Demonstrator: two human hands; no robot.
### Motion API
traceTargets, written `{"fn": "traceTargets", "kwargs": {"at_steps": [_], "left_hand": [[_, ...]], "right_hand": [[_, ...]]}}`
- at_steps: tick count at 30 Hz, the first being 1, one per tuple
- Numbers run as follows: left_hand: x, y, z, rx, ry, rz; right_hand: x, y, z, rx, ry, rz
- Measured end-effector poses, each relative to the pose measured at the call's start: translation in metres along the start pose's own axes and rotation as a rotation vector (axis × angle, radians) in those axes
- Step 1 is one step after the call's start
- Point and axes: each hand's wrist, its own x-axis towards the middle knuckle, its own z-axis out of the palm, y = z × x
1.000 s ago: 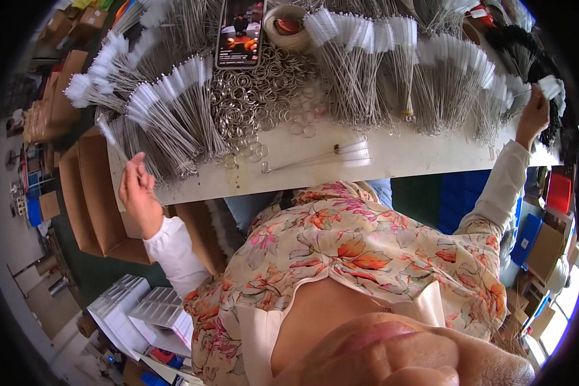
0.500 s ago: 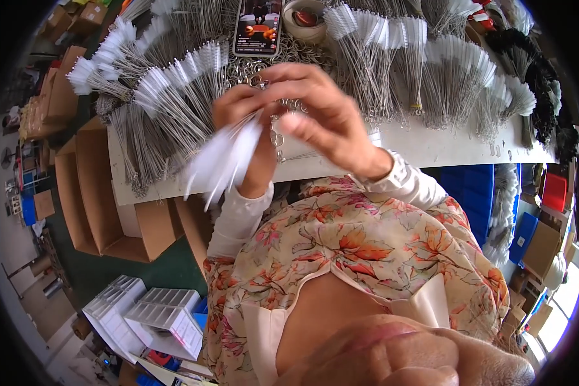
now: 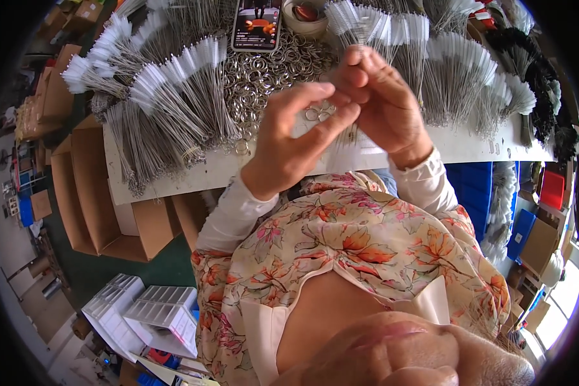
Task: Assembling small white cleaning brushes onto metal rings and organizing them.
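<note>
My left hand (image 3: 288,145) and my right hand (image 3: 378,96) meet above the white table (image 3: 174,180). Small metal rings (image 3: 312,114) sit between the fingertips of my left hand. My right hand grips a thin bunch of wire brushes (image 3: 350,141), which hangs blurred below the fingers. The fingertips of both hands touch at the rings. How the brush wires sit in a ring is hidden by the fingers.
A heap of loose metal rings (image 3: 270,71) lies behind the hands, with a phone (image 3: 257,22) and a tape roll (image 3: 305,13) beyond. Bundles of white-tipped wire brushes (image 3: 167,96) fan across the table. Open cardboard boxes (image 3: 103,193) and white trays (image 3: 154,309) stand lower left.
A second ago my hands were far apart at the table's two ends. They came together with a bunch of brushes and now work at the rings.
</note>
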Motion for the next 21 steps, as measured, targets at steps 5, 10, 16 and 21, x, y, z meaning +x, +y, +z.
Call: {"fn": "traceTargets", "kwargs": {"at_steps": [5,10,16,21], "left_hand": [[0.024,-0.010,-0.034,-0.140,0.082,-0.186],[0.019,0.013,0.000,-0.760,-0.272,-0.411],[0.010,0.016,-0.021,-0.524,-0.282,-0.308],[-0.003,0.021,-0.006,-0.728,-0.219,-0.365]], "right_hand": [[-0.017,-0.018,0.009,-1.094,-0.002,-0.005],[-0.024,-0.012,0.010,-1.293,-0.280,0.013],[-0.038,-0.024,0.014,-0.917,-0.164,0.366],[-0.045,-0.027,0.004,-0.797,-0.176,0.578]]}}
